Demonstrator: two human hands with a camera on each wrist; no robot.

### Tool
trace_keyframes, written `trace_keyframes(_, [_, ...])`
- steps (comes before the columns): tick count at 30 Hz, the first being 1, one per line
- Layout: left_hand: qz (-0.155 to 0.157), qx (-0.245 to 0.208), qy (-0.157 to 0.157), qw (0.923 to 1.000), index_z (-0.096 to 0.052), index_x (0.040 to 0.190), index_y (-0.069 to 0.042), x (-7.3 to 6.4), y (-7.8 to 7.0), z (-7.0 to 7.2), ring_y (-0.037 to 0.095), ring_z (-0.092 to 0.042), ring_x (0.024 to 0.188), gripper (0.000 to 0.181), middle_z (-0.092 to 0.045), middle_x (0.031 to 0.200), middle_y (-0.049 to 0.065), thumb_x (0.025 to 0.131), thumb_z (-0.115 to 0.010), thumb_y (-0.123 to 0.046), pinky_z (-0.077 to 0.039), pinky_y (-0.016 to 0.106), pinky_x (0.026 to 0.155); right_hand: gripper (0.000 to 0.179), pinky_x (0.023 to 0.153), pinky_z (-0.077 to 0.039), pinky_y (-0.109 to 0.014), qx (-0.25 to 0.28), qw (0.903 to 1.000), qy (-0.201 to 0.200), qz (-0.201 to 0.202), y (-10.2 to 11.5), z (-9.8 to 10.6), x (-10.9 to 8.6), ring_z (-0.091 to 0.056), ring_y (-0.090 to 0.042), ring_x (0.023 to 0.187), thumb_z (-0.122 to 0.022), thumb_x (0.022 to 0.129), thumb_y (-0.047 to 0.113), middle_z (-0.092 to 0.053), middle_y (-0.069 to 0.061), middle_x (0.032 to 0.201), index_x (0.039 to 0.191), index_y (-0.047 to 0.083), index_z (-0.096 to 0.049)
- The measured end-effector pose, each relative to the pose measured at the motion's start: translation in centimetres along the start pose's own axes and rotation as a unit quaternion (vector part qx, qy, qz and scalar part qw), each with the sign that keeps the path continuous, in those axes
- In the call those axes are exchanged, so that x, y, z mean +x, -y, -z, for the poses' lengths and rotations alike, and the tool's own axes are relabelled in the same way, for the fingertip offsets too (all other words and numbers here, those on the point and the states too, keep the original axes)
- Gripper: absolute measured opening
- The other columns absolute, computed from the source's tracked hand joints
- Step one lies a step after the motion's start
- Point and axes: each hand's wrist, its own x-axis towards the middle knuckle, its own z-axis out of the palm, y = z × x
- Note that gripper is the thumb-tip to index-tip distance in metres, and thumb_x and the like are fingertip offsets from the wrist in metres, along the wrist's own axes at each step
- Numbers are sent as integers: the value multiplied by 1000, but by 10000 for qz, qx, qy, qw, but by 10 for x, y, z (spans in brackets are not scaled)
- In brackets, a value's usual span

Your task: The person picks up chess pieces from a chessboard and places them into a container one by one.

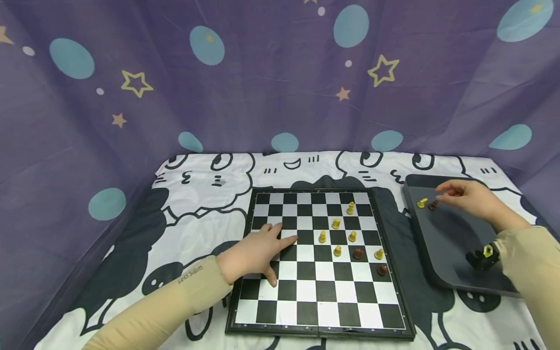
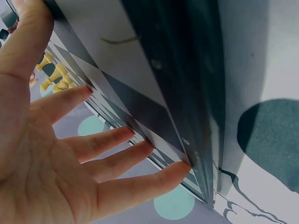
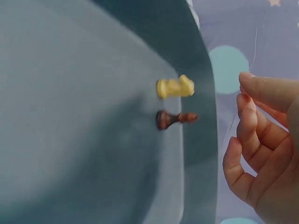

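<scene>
My left hand (image 1: 258, 250) rests on the left side of the chessboard (image 1: 306, 294), fingers spread; the left wrist view shows its straight fingers (image 2: 140, 184) against the squares. Over the far part of a dark grey tray (image 1: 450, 260) is my right hand (image 1: 470, 198). Its fingers are loosely curled, thumb and index fingertips close together, with nothing seen between them. Below it, a yellow chess knight (image 3: 175, 87) and a dark brown chess piece (image 3: 175, 119) stand upright side by side in the tray, apart from the hand. Whether the brown one is a pawn or bishop I cannot tell.
Several yellow chess pieces (image 1: 337, 251) stand on the board's right half, with a brown piece (image 1: 358, 253) among them and another brown piece (image 1: 382, 270) near the right edge. A cartoon-print cloth (image 1: 205, 184) covers the table; a purple curtain (image 1: 262, 97) hangs behind.
</scene>
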Motion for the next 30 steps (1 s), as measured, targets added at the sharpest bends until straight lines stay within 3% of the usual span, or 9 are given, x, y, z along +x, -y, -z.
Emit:
trace_keyframes(12, [3,205,-53,9998,-42,144,-21,-1,-2,-2,41,-39,129,107,-36,146,22,51,-85,-50,-49,50,91,28,62,-45,-23,-156,9993,296,180,42,4,-2,-57,0,68,-59,93,21,-69,-7,83,112,1,-64])
trace_keyframes(23, [-56,8,-12,10000,-41,145,-21,0,1,-1,41,-40,128,107,-35,147,23,51,-85,-47,-48,50,92,24,55,-45,-25,5,9979,406,505,78,0,-5,-56,-8,63,-63,91,18,-66,-5,80,109,3,-65])
trace_keyframes(30, [-19,40,27,10000,-40,145,-21,0,0,0,41,-38,129,107,-34,147,23,52,-85,-48,-48,50,92,19,58,-43,-24,-247,9951,434,856,98,-5,-9,-52,-2,67,-67,88,19,-66,1,84,105,10,-68])
